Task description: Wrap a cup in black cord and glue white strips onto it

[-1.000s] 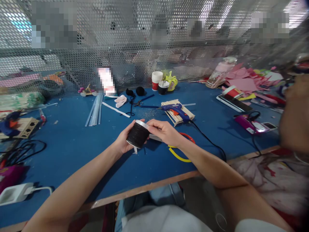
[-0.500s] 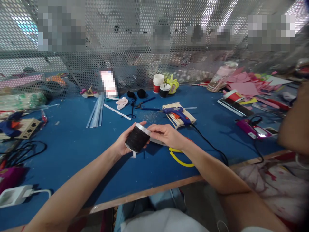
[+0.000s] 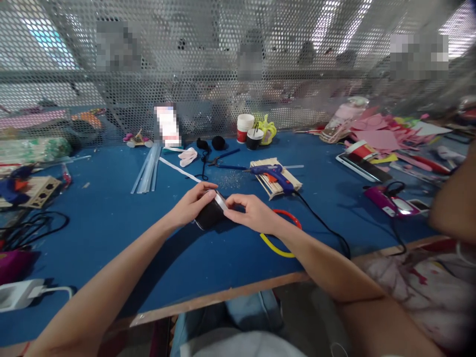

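A cup wrapped in black cord (image 3: 208,218) lies tilted on its side at the table, a white band (image 3: 220,201) running along its rim. My left hand (image 3: 189,204) grips the cup from the left, thumb pressed by the band and fingers over the far side. On the right, my right hand (image 3: 250,210) pinches at the band along the rim with thumb and forefinger. A yellow handle loop (image 3: 277,249) and a red one (image 3: 293,216), which look like scissors, lie partly under my right wrist.
Beyond my hands, a blue glue gun (image 3: 273,174) rests on a wooden-stick piece (image 3: 262,186), its cord trailing right. Pliers (image 3: 226,161), a white ribbon (image 3: 180,169), clear glue sticks (image 3: 148,171) and stacked paper cups (image 3: 245,128) stand or lie farther back. A person's arm (image 3: 455,198) is at right.
The cup has been lowered and turned, its white rim now facing more to the right. My left hand has shifted from beneath it to over its top; my right hand stays at the rim.
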A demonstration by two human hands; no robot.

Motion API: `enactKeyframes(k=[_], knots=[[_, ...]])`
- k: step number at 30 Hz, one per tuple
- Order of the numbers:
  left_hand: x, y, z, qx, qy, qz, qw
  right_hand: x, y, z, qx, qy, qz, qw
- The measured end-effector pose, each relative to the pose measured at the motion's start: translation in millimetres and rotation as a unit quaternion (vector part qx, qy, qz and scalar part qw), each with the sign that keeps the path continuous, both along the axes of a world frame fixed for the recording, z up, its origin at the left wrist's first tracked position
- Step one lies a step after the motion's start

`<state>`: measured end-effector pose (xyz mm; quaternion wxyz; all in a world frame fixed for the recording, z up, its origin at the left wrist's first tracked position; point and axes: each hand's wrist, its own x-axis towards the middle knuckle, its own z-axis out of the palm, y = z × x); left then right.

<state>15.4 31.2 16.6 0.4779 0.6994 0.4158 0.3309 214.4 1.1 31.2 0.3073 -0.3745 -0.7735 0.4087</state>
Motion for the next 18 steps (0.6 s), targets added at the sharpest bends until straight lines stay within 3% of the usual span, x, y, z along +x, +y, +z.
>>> enactKeyframes(k=[5, 10, 11, 14, 15, 16, 18], knots=[[-2, 6, 2.7, 0.107, 0.006, 0.067, 0.992, -4, -1, -3.5, 0.057, -0.024, -0.045, 0.997], [-5, -13, 26.6, 0.234, 0.098, 0.099, 0.962, -4, 4, -10.7, 0.105, -0.054, -0.101, 0.988], [-5, -20, 33.0, 0.240, 0.111, 0.078, 0.961, -4, 5, -12.2, 0.110, -0.051, -0.111, 0.986], [-4, -34, 47.0, 0.216, 0.166, -0.077, 0.959, -5, 7, -16.2, 0.128, -0.028, -0.133, 0.982], [-4, -35, 48.4, 0.212, 0.185, -0.096, 0.955, -5, 7, -17.0, 0.134, -0.020, -0.135, 0.982], [-5, -33, 47.9, 0.211, 0.196, -0.083, 0.954, -5, 7, -17.6, 0.141, -0.013, -0.135, 0.981], [-5, -24, 41.2, 0.209, 0.185, 0.011, 0.960, -5, 6, -17.8, 0.155, -0.001, -0.129, 0.980]])
